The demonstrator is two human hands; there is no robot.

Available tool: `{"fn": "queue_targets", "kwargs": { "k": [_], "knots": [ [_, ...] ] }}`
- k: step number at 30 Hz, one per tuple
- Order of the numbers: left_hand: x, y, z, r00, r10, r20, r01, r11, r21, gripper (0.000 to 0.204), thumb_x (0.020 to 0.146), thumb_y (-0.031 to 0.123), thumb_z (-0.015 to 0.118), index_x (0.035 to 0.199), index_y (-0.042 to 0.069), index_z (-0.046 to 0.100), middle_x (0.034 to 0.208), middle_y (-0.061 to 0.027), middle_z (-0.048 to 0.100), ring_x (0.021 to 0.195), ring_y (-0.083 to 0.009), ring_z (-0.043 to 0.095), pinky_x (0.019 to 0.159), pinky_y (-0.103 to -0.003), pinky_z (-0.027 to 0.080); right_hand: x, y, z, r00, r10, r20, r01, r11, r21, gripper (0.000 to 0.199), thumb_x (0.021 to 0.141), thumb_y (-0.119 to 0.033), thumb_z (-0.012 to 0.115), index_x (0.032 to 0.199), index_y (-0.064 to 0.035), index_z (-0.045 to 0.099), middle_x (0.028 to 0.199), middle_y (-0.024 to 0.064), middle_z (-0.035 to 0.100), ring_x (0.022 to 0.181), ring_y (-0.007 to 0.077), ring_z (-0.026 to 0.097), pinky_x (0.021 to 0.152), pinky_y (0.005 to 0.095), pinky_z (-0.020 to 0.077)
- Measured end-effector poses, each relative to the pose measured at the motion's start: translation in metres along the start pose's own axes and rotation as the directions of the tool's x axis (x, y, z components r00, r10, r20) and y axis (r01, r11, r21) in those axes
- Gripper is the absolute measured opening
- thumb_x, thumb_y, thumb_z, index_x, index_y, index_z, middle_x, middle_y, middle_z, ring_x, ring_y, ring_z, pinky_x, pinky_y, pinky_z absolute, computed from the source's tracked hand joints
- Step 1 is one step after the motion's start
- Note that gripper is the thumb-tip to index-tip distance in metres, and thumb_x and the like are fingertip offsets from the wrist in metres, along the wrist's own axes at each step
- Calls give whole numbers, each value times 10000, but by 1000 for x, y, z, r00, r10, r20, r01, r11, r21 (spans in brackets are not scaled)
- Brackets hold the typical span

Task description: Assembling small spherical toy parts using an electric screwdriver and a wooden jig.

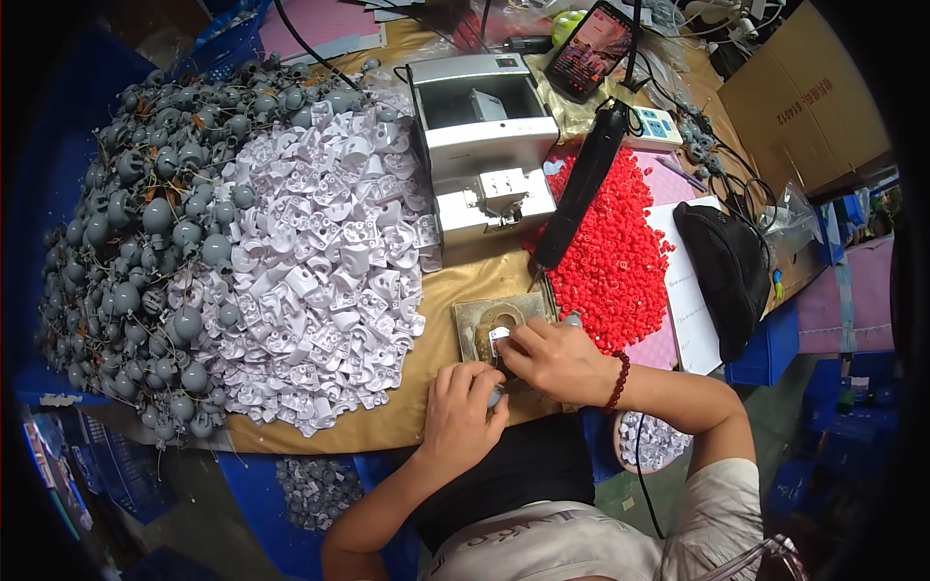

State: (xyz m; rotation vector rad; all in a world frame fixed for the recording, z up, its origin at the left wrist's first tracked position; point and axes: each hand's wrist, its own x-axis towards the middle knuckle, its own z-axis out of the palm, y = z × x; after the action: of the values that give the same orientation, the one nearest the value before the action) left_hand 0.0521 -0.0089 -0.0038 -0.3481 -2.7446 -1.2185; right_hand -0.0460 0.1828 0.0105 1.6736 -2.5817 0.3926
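My left hand (463,414) is at the table's front edge, its fingers curled round a grey rounded plastic part (496,395), mostly hidden. My right hand (562,360) is closed, its fingertips pressed down at a small white plastic piece (498,335). That piece sits at a worn metal fixture (472,315) with a round recess; the fingers cover part of it. Another grey part (572,319) shows just beyond the right knuckles. Above the fixture hangs a black electric screwdriver (586,184), tilted, its tip near the fixture's far right corner.
Grey round parts with wires (126,242) and white plastic pieces (320,271) are heaped on the left. A silver screw feeder (484,140) stands behind the fixture. Small red parts (610,252) are piled on the right, near a black pouch (722,276). A phone (591,50) leans at the back.
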Motion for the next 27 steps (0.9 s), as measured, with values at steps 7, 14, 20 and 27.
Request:
{"fn": "queue_targets", "kwargs": {
  "k": [7,14,20,27],
  "knots": [
    [8,0,1,999,43,-31,-33,962,272,462,792,59,716,1245,66,629,1271,-150,588,1157,-346,555,989,-490,440,-13,-11,-3,988,87,131,-89,996,6,516,773,-137,675,1257,34,618,1053,113,584,918,264,618,723,351,561],
    [12,-9,15,989,140,44,-144,877,458,546,797,84,701,1336,56,615,1325,-172,591,1221,-335,551,1027,-514,415,-37,25,-34,915,399,-63,-311,795,521,326,811,40,684,1134,-8,679,1101,170,685,1067,351,644,920,424,530],
    [15,-15,18,968,247,40,-238,859,453,393,872,101,604,1250,-3,633,1285,-231,608,1176,-331,587,991,-469,469,-67,15,-21,938,342,58,-343,894,288,356,816,-45,739,1119,-73,553,1238,122,640,1345,372,512,1170,584,291],
    [16,-14,13,970,241,19,-230,896,380,413,819,25,637,1230,-17,655,1277,-234,620,1164,-349,612,953,-436,490,-66,8,5,851,489,-193,-376,822,427,409,746,89,706,1092,-55,543,1132,136,569,1142,323,610,1040,465,463]
  ]
}}
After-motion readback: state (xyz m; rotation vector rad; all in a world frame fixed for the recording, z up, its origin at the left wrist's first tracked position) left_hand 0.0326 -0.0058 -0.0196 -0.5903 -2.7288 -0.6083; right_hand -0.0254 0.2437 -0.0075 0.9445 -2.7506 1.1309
